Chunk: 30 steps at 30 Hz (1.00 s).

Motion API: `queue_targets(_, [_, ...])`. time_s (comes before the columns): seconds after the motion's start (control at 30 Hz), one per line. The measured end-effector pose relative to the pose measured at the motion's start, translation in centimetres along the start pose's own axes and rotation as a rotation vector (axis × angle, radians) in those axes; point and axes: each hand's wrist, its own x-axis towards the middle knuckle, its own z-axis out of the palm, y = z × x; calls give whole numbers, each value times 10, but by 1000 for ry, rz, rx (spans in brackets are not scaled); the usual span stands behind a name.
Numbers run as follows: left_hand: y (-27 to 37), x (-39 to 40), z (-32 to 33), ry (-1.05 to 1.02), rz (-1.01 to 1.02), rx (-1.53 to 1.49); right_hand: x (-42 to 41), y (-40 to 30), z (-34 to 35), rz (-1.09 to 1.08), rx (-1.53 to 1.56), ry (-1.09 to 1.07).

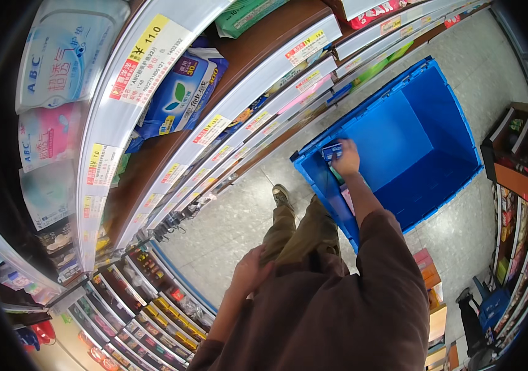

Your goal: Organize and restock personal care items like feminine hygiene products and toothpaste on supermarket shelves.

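A large blue plastic crate stands on the floor before me, its top uncovered. My right hand reaches inside at the near left corner, fingers closed on a small dark blue package. Below that hand, a pink package lies against the crate's near side, partly hidden by my forearm. My left hand rests by my left thigh, thumb and fingers apart, with nothing visible in it.
Shelves along the left hold packaged pads, including a blue pack, behind price-label strips. More stocked shelves stand at lower left and a display rack at right. Cartons stand beside me. Farther off is another person's dark-clothed leg.
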Motion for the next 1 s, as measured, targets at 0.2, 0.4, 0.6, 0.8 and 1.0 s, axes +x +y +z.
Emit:
queue_targets(0.2, [-12, -5, 7, -15, -26, 13, -5, 47, 34, 466, 77, -153])
queue_targets(0.4, [-3, -4, 2, -41, -22, 25, 21, 42, 35, 228, -9, -455])
queue_targets(0.6, [7, 1, -20, 124, 185, -26, 15, -7, -25, 307, 56, -186])
queue_targets(0.8, [37, 22, -90, 646, 424, -473, -11, -129, -112, -29, 530, 227])
queue_targets(1.0, [104, 45, -182, 729, 612, -778, 16, -285, -236, -575, 841, 467])
